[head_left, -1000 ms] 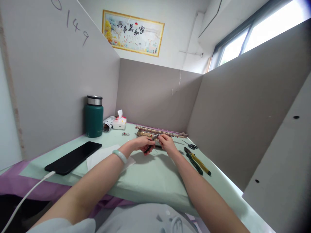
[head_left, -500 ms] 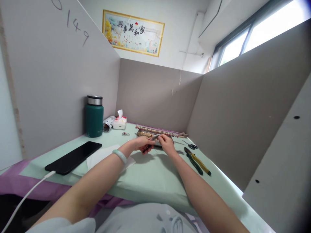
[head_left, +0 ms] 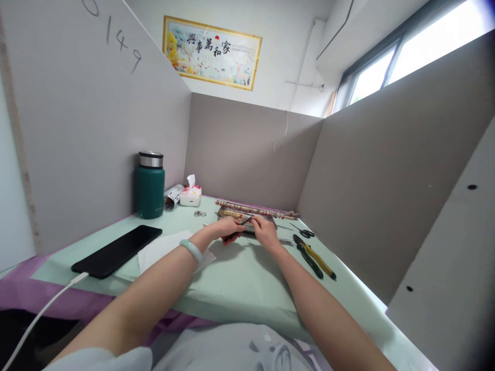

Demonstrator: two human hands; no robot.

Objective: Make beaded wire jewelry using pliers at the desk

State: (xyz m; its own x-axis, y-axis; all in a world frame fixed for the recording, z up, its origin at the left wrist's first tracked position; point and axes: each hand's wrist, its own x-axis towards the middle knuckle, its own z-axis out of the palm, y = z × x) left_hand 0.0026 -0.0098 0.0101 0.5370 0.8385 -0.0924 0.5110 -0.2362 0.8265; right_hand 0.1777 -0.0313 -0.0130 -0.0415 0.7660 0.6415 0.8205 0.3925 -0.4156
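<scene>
My left hand (head_left: 231, 229), with a pale bangle at its wrist, is closed around small dark pliers (head_left: 244, 220), whose slim jaws point up and right. Close beside it, my right hand (head_left: 265, 231) pinches something too small to make out at the tip of the pliers. Just behind both hands is a shallow tray (head_left: 228, 212) of gold and red bits, partly hidden by them. Beyond the tray lie beaded rods (head_left: 259, 210).
To the right lie green-and-yellow cutting pliers (head_left: 313, 257) and black-handled scissors (head_left: 305, 233). A phone (head_left: 118, 251) with a white cable, white paper (head_left: 162, 248), a green flask (head_left: 150, 185), a tissue pack (head_left: 191, 194) and small rings (head_left: 200, 213) are on the left. Grey partitions (head_left: 251, 149) enclose the table.
My left hand has turned slightly, and its fingers and the pliers' handles now sit closer together. The right hand has barely shifted. Everything else stays put.
</scene>
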